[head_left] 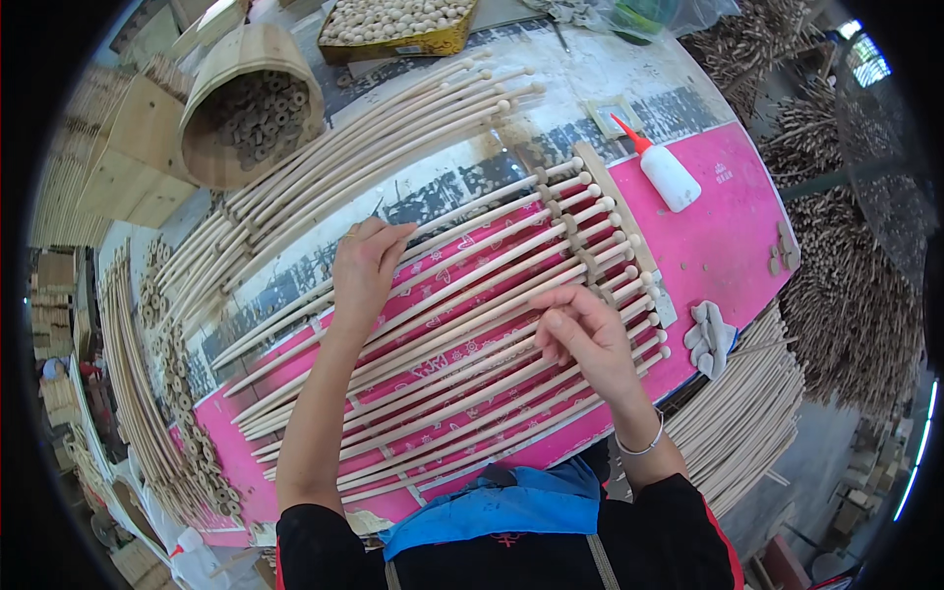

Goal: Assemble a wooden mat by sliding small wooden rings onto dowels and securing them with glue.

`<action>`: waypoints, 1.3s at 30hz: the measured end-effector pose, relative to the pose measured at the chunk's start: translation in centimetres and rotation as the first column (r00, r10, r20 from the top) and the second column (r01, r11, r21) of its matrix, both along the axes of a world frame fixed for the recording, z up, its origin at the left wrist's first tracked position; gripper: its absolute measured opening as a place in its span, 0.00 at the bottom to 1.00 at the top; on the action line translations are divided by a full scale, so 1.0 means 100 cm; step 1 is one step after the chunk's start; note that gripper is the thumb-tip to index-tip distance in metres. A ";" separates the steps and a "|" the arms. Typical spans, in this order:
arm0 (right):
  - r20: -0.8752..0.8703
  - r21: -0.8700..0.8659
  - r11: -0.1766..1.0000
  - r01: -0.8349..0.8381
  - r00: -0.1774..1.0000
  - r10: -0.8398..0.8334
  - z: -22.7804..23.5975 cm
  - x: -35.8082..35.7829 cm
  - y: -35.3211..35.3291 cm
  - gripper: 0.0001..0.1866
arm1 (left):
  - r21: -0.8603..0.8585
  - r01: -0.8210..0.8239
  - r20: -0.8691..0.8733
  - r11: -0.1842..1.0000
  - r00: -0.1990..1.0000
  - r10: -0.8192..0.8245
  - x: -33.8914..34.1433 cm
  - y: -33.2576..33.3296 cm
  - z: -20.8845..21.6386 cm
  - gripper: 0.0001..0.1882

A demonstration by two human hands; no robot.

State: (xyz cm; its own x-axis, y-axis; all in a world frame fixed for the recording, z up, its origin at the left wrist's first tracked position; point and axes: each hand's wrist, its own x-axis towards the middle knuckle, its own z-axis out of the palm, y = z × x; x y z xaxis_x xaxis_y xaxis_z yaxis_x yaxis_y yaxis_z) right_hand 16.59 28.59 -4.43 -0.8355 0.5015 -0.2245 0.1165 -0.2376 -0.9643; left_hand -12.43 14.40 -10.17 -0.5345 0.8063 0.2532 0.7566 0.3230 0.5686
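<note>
Row of pale wooden rods [462, 334] lies side by side across the pink counter [728, 226], bead-capped ends toward 2 o'clock against a wooden strip [615, 202]. Right hand [588, 339] fingers pinched closed on one rod mid-row; left hand [366, 264] at 10 o'clock, fingers curled down, pressing rods near the row's top edge. White glue bottle [664, 169] at 1 o'clock, wooden bucket of rings [251, 113] at 11, second rod bundle [393, 128] at 12.

Fingertips of the right hand [587, 334] are hidden against the rods [462, 324]. Lower rod ends are covered by the blue apron [511, 506]. The tray of beads [398, 25] is cut off at the top edge. The stock at the left rim is bent and blurred.
</note>
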 end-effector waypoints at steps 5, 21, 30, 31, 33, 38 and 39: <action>0.026 0.098 0.995 -0.001 1.000 -0.001 -0.005 -0.017 0.002 0.11 | -0.023 -0.088 -0.019 0.996 0.996 0.088 -0.010 -0.035 -0.005 0.12; -0.008 0.498 0.865 0.064 0.998 -0.069 -0.001 -0.013 0.055 0.12 | 0.132 -0.181 -0.106 0.975 0.975 0.196 0.018 -0.021 -0.026 0.16; -0.011 0.594 0.797 0.109 0.992 -0.128 -0.004 -0.017 0.067 0.14 | 0.058 -0.185 -0.170 0.981 0.966 0.193 0.021 -0.040 -0.024 0.23; -0.033 0.672 0.724 0.156 0.983 -0.182 -0.008 -0.015 0.087 0.15 | 0.086 -0.209 -0.184 0.974 0.958 0.222 0.022 -0.041 -0.025 0.24; -0.060 0.772 0.591 0.236 0.952 -0.301 -0.028 -0.004 0.151 0.21 | 0.074 -0.247 -0.153 0.966 0.955 0.256 0.026 -0.048 -0.020 0.27; -0.011 0.957 0.258 0.132 0.906 -0.423 -0.063 0.028 0.271 0.33 | 0.123 -0.330 -0.167 0.936 0.923 0.347 0.065 -0.068 0.003 0.28; 0.018 0.981 0.178 0.072 0.890 -0.457 -0.073 0.032 0.288 0.34 | 0.132 -0.321 -0.164 0.938 0.926 0.340 0.073 -0.076 0.005 0.28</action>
